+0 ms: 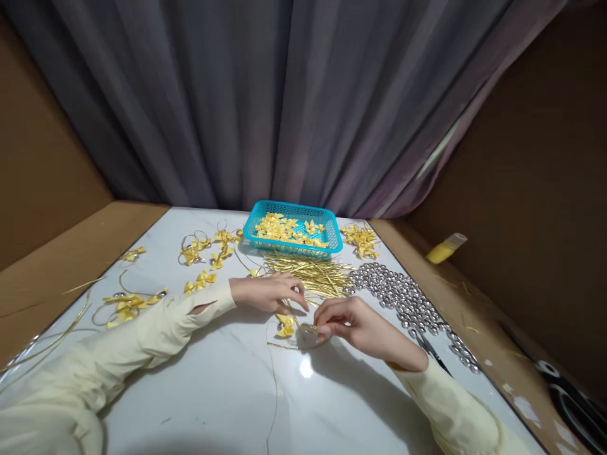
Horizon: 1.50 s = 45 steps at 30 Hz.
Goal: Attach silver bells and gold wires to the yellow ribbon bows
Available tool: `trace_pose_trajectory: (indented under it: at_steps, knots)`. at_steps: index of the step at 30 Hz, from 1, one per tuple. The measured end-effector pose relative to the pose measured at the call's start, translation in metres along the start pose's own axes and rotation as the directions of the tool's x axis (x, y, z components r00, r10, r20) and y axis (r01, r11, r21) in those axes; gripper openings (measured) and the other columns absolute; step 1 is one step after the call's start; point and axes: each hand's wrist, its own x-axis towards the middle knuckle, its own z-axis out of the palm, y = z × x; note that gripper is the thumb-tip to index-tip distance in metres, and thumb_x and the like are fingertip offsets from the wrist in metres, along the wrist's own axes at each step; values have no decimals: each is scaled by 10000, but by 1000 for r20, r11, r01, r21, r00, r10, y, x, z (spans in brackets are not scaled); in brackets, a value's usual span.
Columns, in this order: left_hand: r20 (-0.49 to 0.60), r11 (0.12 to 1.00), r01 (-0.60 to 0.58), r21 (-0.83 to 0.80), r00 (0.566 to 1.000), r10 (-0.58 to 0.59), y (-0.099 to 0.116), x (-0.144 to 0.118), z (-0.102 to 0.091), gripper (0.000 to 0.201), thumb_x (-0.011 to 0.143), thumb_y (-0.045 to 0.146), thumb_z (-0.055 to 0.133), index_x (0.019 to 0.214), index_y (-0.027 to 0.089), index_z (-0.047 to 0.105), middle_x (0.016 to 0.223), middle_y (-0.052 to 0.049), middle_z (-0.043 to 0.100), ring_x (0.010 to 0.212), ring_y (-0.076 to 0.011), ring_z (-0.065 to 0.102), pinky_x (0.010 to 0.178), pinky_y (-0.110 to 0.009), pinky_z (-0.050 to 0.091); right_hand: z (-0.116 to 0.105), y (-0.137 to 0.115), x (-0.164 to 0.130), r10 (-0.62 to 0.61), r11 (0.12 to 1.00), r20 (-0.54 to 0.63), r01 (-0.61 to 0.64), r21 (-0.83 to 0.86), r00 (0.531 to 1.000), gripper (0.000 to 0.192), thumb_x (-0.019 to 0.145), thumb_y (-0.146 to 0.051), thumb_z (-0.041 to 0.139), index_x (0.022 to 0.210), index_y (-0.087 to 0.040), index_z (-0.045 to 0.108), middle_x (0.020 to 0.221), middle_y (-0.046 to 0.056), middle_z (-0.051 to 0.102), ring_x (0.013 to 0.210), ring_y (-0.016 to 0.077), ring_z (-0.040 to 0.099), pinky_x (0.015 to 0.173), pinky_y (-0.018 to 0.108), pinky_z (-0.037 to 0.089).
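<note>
My right hand (348,321) is closed in a pinch on a thin gold cord (310,328), which curls into a small loop at my fingertips. My left hand (272,293) hovers just to the left, fingers curved and apart, with a strand of cord running under them. Whether the left thumb touches that strand is hard to see. Below it lies a yellow ribbon bow (285,326) with a silver bead on it. From there a thin strand trails toward the table's front edge.
Behind my hands lies a pile of gold cords (317,273), with a blue basket (334,246) of yellow bows beyond it. Silver beads (403,294) spread to the right, near small scissors (434,354). Bows with loops (128,306) lie left. Large black scissors (569,404) rest at far right.
</note>
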Motion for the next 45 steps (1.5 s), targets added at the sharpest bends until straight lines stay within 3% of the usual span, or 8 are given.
trace_pose_trajectory:
  at_steps: [2, 5, 13, 16, 21, 29, 36, 45]
  knots:
    - [20, 999, -36, 9, 999, 36, 2, -2, 1, 225, 848, 201, 555, 1042, 305, 602, 1107, -27, 504, 1019, -210, 434, 889, -326, 306, -3, -2, 2, -12, 999, 21, 11, 47, 1000, 208, 825, -236, 541, 674, -122, 627, 731, 67, 635, 644, 140, 602, 629, 271, 482]
    - [43, 998, -59, 21, 997, 58, 4, -5, 3, 179, 794, 178, 623, 946, 272, 615, 1072, -17, 528, 994, -209, 447, 859, -318, 319, -10, -8, 4, -72, 996, 28, 70, 56, 997, 229, 829, -271, 550, 673, -124, 629, 724, 59, 630, 641, 135, 608, 642, 272, 483]
    - [5, 999, -33, 2, 999, 33, 12, -6, 10, 138, 752, 137, 661, 841, 220, 595, 943, -16, 518, 919, -180, 480, 815, -282, 345, -26, -21, 3, -137, 990, 47, 138, -22, 990, 185, 831, -225, 545, 712, -127, 647, 756, 60, 633, 679, 129, 608, 655, 263, 482]
    - [-32, 1000, 4, -21, 999, -5, 10, -3, 12, 95, 765, 129, 639, 794, 201, 586, 891, -8, 508, 879, -162, 484, 791, -255, 357, -28, -17, 2, -105, 994, 88, 106, -7, 991, 171, 817, -198, 538, 697, -126, 636, 765, 59, 622, 645, 123, 604, 625, 258, 490]
    - [-123, 996, 76, -50, 989, -81, 5, 2, 5, 135, 882, 148, 449, 953, 182, 558, 944, -50, 497, 913, -179, 461, 809, -279, 362, -31, -14, -1, -14, 998, 108, 8, 64, 994, 157, 792, -180, 534, 674, -116, 616, 754, 55, 589, 577, 104, 562, 566, 247, 488]
    - [8, 994, 18, -107, 1000, -17, -4, 7, 1, 185, 837, 161, 548, 1000, 238, 589, 1000, -26, 501, 982, -170, 471, 872, -248, 356, -41, -23, -6, -32, 999, 100, 33, -8, 995, 160, 780, -124, 507, 653, -114, 603, 712, 50, 579, 569, 97, 515, 565, 238, 450]
    - [18, 991, 67, -114, 998, -65, -6, 11, 3, 126, 791, 250, 613, 898, 199, 569, 944, -22, 483, 952, -175, 464, 835, -240, 369, -38, -17, -2, -13, 1000, 120, 14, -10, 993, 149, 770, -116, 509, 658, -113, 606, 740, 51, 588, 571, 93, 520, 558, 231, 462]
    - [4, 981, 174, -83, 985, -174, 5, 3, 2, 147, 714, 121, 568, 827, 179, 493, 846, -8, 448, 835, -169, 454, 714, -233, 366, -21, 2, 11, 29, 994, 160, -45, 95, 987, 140, 759, -183, 561, 651, -116, 619, 747, 44, 595, 558, 89, 552, 541, 222, 500]
